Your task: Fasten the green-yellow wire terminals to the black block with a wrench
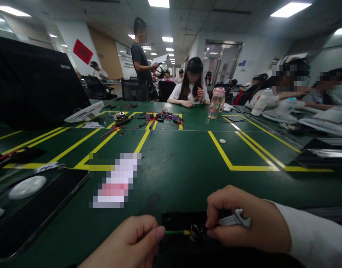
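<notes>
My left hand point(141, 238) is closed at the bottom centre, thumb and fingers pinching a green wire point(175, 232). From there the wire runs right to a yellow end beside a small dark part with a metallic edge point(195, 232), whose exact kind I cannot make out. My right hand point(237, 219) is closed around a small silver open-end wrench point(236, 219), its jaw end sticking out over the back of the fingers. The right fingertips meet the dark part, and what they cover there is hidden. Beneath lies a black surface point(176, 217).
Yellow tape point(254, 168) marks the green table point(182, 160). At left are a phone-like black slab point(48, 212), a white mouse-like object point(28, 187) and a dark monitor point(39, 82). A wire pile point(165, 117) and bottle point(216, 102) stand farther back. A person point(190, 83) sits opposite.
</notes>
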`<state>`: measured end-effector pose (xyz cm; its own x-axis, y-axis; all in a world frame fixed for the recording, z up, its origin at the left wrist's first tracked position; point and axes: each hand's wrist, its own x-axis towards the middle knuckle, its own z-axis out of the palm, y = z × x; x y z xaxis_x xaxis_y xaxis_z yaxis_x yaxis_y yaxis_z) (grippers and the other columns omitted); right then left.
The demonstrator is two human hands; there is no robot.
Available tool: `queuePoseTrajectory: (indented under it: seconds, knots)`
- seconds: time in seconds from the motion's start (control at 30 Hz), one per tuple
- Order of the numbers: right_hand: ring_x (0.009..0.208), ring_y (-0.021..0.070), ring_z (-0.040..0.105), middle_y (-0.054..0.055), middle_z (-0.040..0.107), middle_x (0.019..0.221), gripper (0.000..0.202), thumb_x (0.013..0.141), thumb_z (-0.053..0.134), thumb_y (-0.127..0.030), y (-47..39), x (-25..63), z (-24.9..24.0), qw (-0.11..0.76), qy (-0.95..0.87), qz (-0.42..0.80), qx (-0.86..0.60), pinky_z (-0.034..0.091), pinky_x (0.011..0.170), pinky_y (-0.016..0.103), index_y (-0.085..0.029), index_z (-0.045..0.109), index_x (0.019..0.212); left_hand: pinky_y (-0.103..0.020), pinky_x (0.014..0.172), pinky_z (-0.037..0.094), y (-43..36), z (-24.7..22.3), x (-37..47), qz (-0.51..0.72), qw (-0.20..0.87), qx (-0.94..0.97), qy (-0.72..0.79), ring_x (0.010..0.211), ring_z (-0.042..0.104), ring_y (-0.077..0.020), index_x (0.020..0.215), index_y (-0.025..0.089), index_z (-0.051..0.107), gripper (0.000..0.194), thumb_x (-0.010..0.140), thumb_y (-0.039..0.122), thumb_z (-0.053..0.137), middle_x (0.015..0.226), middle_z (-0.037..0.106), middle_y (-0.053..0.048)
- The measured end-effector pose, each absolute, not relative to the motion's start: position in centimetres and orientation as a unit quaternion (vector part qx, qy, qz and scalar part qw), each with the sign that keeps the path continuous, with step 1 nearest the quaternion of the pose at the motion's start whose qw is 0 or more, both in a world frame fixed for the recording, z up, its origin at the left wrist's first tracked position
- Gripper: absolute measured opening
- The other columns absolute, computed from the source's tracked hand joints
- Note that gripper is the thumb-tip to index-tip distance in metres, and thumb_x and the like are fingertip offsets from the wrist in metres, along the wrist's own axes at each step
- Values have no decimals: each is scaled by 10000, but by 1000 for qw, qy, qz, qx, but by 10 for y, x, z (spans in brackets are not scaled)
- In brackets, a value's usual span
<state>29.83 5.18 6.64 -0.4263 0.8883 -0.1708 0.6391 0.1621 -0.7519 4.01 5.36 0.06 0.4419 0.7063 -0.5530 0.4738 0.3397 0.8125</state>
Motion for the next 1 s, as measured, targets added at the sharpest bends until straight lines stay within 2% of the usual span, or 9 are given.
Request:
queuePoseTrajectory:
  seconds: [0.2, 0.3, 0.43, 0.53, 0.67, 1.0]
  knots:
    - [744, 169, 606, 1, 652, 807, 99, 700, 729, -202, 54, 301, 67, 157, -770, 376, -490, 468, 677, 256, -195, 677, 784, -128, 261, 257, 55, -1, 44, 100, 594, 603, 524, 283, 400, -69, 690, 208, 437, 366, 917, 494, 410, 402, 420, 102]
    - [727, 168, 606, -7, 647, 808, 133, 683, 743, -208, 47, 306, 69, 193, -752, 375, -507, 466, 647, 255, -208, 664, 790, -124, 274, 252, 55, 1, 44, 103, 578, 615, 526, 294, 387, -66, 693, 204, 448, 357, 932, 466, 409, 398, 397, 106]
    - [666, 159, 581, -16, 614, 764, 72, 735, 696, -240, 31, 307, 68, 249, -718, 354, -545, 449, 589, 258, -228, 655, 793, -132, 279, 259, 56, 2, 44, 107, 571, 621, 526, 314, 405, -67, 703, 196, 477, 355, 929, 464, 422, 448, 431, 91]
    - [690, 165, 577, 1, 583, 790, 62, 750, 650, -178, 23, 305, 60, 269, -745, 311, -525, 469, 624, 278, -218, 627, 792, -135, 284, 270, 56, 1, 43, 104, 571, 624, 523, 328, 421, -67, 714, 190, 493, 347, 929, 454, 426, 483, 454, 82]
    - [692, 164, 563, 1, 563, 779, 140, 696, 669, -97, 25, 300, 51, 237, -766, 286, -525, 468, 626, 272, -207, 607, 756, -137, 290, 281, 56, 2, 43, 104, 570, 625, 523, 341, 431, -69, 727, 190, 496, 330, 930, 439, 424, 505, 466, 79]
    - [684, 173, 559, 24, 527, 798, 79, 703, 673, -139, 28, 297, 51, 198, -772, 291, -529, 480, 620, 295, -178, 629, 757, -143, 292, 265, 55, 3, 45, 114, 575, 618, 524, 327, 420, -76, 701, 199, 482, 344, 912, 468, 454, 444, 435, 90]
